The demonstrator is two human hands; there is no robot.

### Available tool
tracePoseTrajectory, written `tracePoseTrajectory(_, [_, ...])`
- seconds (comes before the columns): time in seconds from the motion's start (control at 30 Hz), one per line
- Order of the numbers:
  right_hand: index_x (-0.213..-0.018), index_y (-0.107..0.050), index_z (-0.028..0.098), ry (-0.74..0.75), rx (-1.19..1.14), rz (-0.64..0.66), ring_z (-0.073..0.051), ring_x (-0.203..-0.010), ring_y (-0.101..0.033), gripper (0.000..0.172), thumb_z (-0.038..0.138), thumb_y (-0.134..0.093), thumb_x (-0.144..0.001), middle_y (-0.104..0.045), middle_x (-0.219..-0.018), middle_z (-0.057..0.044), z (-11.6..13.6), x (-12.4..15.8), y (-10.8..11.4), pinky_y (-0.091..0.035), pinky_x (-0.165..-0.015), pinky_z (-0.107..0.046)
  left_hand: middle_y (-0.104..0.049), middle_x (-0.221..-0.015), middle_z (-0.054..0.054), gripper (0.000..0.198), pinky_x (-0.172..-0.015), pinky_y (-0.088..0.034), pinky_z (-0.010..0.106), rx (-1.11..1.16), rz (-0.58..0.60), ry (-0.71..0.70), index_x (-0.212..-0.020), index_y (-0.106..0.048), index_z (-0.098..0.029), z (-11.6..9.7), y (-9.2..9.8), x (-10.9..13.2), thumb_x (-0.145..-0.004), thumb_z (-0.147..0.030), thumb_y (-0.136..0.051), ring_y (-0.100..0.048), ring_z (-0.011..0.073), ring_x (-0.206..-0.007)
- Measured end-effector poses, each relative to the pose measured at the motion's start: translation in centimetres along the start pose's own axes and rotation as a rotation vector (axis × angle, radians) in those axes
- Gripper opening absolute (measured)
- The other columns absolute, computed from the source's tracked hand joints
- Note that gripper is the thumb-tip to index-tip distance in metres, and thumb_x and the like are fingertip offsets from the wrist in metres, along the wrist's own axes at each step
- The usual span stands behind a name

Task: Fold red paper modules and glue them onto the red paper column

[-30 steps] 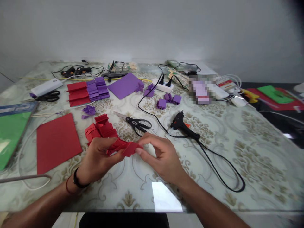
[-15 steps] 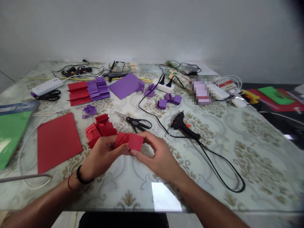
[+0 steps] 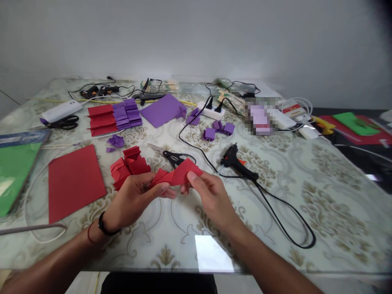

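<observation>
Between my two hands is a folded piece of red paper (image 3: 179, 174), raised over the table's near middle. My left hand (image 3: 139, 196) pinches its left end between thumb and fingers. The thumb of my right hand (image 3: 211, 194) presses on the right end, with fingers curled beneath. Just behind my left hand lies a heap of folded red paper pieces (image 3: 131, 163). Black-handled scissors (image 3: 174, 157) rest behind the held paper, partly covered by it. A black glue gun (image 3: 237, 161) lies to the right of my right hand.
A red sheet (image 3: 76, 183) and a green pack (image 3: 18, 175) lie left. Further back are folded red strips (image 3: 101, 120), purple strips (image 3: 127, 114), a purple sheet (image 3: 162, 110) and several small purple pieces (image 3: 209, 134). A white power strip (image 3: 210, 110) has black cords attached.
My right hand has shifted slightly right and up, and the right part of the red paper has turned from a square flap into a longer, opened-out shape. My left hand stays nearly in place.
</observation>
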State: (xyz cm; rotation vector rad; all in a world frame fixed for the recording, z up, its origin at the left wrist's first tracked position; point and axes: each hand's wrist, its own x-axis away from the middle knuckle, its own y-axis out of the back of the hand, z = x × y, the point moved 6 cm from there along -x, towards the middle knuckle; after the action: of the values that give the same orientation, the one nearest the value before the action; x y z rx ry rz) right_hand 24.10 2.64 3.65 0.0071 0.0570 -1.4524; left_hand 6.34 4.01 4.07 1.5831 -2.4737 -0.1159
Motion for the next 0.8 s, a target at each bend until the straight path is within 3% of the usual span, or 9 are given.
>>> tracePoseTrajectory(0.17, [-0.080,-0.071,0.020,-0.063,0.023,0.076,-0.016,-0.071,-0.063,0.029,0.046,-0.082,-0.087,-0.070,-0.074,0.000,-0.6,0.0,-0.7,-0.052,-0.069,-0.029,-0.087,-0.088,0.005,0.024,-0.078,-0.066,0.029,0.006,0.023,-0.004,-0.092,-0.081,-0.018,0.0,-0.4,0.1,-0.099,-0.039,-0.071,-0.084,0.0231,-0.085])
tracePoseTrajectory(0.33, [-0.083,-0.074,0.019,-0.106,0.017,0.011,-0.016,-0.069,-0.063,0.028,0.045,-0.078,-0.089,-0.070,-0.074,-0.001,-1.2,0.2,-0.6,-0.052,-0.066,-0.028,-0.086,-0.082,0.006,0.029,-0.068,-0.063,0.025,-0.026,0.020,0.050,-0.082,-0.076,-0.017,0.5,-0.2,0.1,-0.097,-0.042,-0.073,-0.084,0.0229,-0.081])
tracePoseTrajectory(0.57, [-0.084,-0.077,0.019,-0.125,-0.004,0.086,-0.017,-0.070,-0.066,0.027,0.045,-0.082,-0.086,-0.074,-0.077,-0.001,-0.8,0.1,-1.2,-0.055,-0.069,-0.029,-0.085,-0.077,0.006,0.031,-0.068,-0.063,0.024,-0.026,0.021,0.011,-0.078,-0.078,-0.016,0.0,0.0,0.1,-0.099,-0.037,-0.070,-0.082,0.0198,-0.074])
tracePoseTrajectory(0.8, [-0.079,-0.076,0.019,-0.137,-0.067,0.046,-0.015,-0.063,-0.061,0.032,0.050,-0.083,-0.085,-0.070,-0.069,0.000,-1.5,0.2,-0.8,-0.050,-0.063,-0.028,-0.085,-0.081,0.009,0.035,-0.075,-0.067,0.030,0.052,0.045,0.009,-0.083,-0.081,-0.016,-0.4,0.1,0.2,-0.103,-0.039,-0.064,-0.082,0.0215,-0.075])
